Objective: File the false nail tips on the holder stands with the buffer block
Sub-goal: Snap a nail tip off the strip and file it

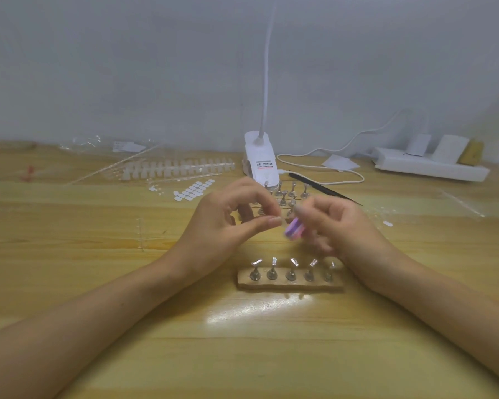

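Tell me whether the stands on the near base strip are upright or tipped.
Upright. All five holder stands stand in a row on the base strip, feet down, nail tips on top.

A single wide-angle view looks out from the person's head, forward and down across the tabletop (242, 355) toward the white clip lamp (260, 159) standing at its far edge. The hands (228, 220) sit close under the camera, just in front of the lamp, with the forearms (104, 306) running in from the bottom corners. The wall (156, 67) behind the lamp fills the upper part.
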`<state>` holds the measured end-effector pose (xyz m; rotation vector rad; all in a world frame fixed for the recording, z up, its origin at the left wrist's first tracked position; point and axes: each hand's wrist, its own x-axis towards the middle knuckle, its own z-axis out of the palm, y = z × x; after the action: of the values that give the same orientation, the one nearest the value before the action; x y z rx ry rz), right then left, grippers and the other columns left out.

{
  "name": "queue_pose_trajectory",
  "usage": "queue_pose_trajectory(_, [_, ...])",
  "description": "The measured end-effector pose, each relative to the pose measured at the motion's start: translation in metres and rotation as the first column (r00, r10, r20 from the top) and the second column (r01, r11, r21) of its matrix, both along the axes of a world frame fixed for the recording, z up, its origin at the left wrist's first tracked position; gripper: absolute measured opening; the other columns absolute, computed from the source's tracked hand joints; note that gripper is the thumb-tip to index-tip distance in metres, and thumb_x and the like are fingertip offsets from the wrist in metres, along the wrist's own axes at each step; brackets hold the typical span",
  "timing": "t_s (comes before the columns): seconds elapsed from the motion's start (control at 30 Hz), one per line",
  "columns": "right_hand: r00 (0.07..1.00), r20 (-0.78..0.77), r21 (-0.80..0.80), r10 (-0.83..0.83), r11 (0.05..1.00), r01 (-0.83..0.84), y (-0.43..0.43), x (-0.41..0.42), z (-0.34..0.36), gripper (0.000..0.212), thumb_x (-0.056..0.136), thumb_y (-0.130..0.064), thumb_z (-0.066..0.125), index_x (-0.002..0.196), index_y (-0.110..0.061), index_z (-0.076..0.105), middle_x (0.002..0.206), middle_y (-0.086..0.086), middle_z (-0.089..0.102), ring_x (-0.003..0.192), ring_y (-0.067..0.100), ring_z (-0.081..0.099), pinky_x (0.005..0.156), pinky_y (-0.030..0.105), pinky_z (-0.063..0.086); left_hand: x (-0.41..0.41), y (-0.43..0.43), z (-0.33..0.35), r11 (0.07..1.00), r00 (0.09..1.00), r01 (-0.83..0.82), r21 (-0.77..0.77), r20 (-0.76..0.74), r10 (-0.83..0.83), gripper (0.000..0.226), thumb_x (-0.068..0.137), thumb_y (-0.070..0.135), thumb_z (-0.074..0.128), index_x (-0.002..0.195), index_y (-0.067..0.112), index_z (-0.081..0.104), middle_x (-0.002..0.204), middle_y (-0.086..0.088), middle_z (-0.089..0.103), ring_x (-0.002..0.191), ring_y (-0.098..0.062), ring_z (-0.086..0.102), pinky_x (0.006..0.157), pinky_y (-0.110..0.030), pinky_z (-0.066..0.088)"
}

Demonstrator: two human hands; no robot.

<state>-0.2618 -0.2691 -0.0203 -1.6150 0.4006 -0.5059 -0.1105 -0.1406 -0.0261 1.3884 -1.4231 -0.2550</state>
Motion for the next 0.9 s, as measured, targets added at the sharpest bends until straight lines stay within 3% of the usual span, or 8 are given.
queue_pose_trajectory(0.07, [0.999,-0.007,-0.052,0.049,0.997,-0.049,0.0024,0.0013,-0.0009,0.031,0.077,-0.045,0.07,0.076,-0.014,0.068,0.076,0.02,0.066,0.05,0.01,0.045,0.046,0.019,0.033,0.0006,0.0003,-0.0005,1.0,1.0,-0.012,0.004,-0.007,0.012,0.008,0.079,0.032,0.073,0.078,0.026,0.069,0.089,0.012,0.062,0.065,-0.003,0.053,0.054,-0.014,0.035])
queue_pose_trajectory(0.17, [0.997,0.055,0.046,-0.059,0.997,0.057,-0.0034,0.0002,-0.0022,0.034,0.073,-0.049,0.07,0.076,-0.015,0.071,0.076,0.008,0.064,0.057,0.009,0.045,0.057,0.026,0.031,0.0014,0.0,-0.0003,1.0,1.0,-0.021,0.013,-0.018,0.021,0.011,0.079,0.035,0.075,0.077,0.026,0.069,0.09,0.011,0.064,0.066,-0.005,0.055,0.053,-0.021,0.037])
queue_pose_trajectory(0.23, [1.0,0.006,-0.023,0.019,1.0,-0.019,-0.0023,-0.0009,-0.0019,0.036,0.078,-0.044,0.069,0.082,-0.009,0.068,0.072,0.003,0.068,0.05,0.005,0.047,0.051,0.019,0.034,0.0018,-0.0002,-0.0002,0.999,0.999,-0.037,0.019,-0.018,0.037,0.012,0.08,0.034,0.077,0.078,0.026,0.069,0.091,0.011,0.064,0.067,-0.007,0.056,0.055,-0.026,0.038])
queue_pose_trajectory(0.4, [0.999,0.038,0.009,-0.03,1.0,0.029,-0.0029,-0.0009,-0.0025,0.033,0.074,-0.049,0.071,0.077,-0.016,0.072,0.074,0.008,0.067,0.056,0.01,0.046,0.05,0.02,0.032,0.0004,0.0003,0.0007,0.999,1.0,-0.022,0.039,-0.021,0.023,0.009,0.08,0.034,0.073,0.077,0.029,0.067,0.089,0.012,0.063,0.069,-0.007,0.056,0.056,-0.023,0.039])
queue_pose_trajectory(0.5, [0.998,-0.006,-0.081,0.066,0.994,-0.067,0.0009,-0.0005,-0.0024,0.03,0.08,-0.041,0.069,0.081,-0.011,0.068,0.074,0.007,0.07,0.05,0.006,0.049,0.043,0.013,0.034,0.0,0.0002,0.0007,0.999,0.999,-0.027,0.039,-0.017,0.028,0.011,0.082,0.034,0.075,0.077,0.029,0.067,0.089,0.009,0.063,0.068,-0.006,0.056,0.055,-0.025,0.039])
queue_pose_trajectory(0.63, [0.998,0.052,-0.011,-0.032,0.999,0.033,-0.0016,-0.0012,-0.0023,0.032,0.075,-0.047,0.069,0.078,-0.016,0.071,0.076,0.004,0.07,0.058,0.011,0.048,0.053,0.022,0.035,0.0006,0.0007,0.0009,0.998,0.999,-0.037,0.045,-0.023,0.038,0.009,0.081,0.033,0.075,0.077,0.03,0.067,0.09,0.009,0.064,0.069,-0.008,0.057,0.057,-0.025,0.04])
queue_pose_trajectory(0.73, [0.996,-0.016,-0.113,0.084,0.99,-0.086,0.0031,-0.0009,-0.0023,0.033,0.083,-0.039,0.068,0.086,-0.007,0.067,0.078,0.003,0.074,0.052,0.007,0.05,0.046,0.016,0.036,0.0003,0.0007,0.0008,0.998,0.999,-0.032,0.045,-0.011,0.032,0.011,0.084,0.028,0.075,0.077,0.03,0.067,0.089,0.01,0.063,0.069,-0.006,0.056,0.057,-0.025,0.039])
queue_pose_trajectory(0.9, [1.0,-0.011,-0.075,0.016,0.997,-0.017,0.0008,-0.0019,-0.0006,0.031,0.079,-0.043,0.069,0.083,-0.013,0.069,0.081,0.004,0.075,0.066,0.023,0.051,0.055,0.024,0.036,-0.0003,0.0015,0.0019,0.999,0.999,-0.033,0.041,-0.01,0.033,0.01,0.08,0.034,0.075,0.076,0.031,0.067,0.088,0.01,0.063,0.069,-0.006,0.057,0.056,-0.022,0.039])
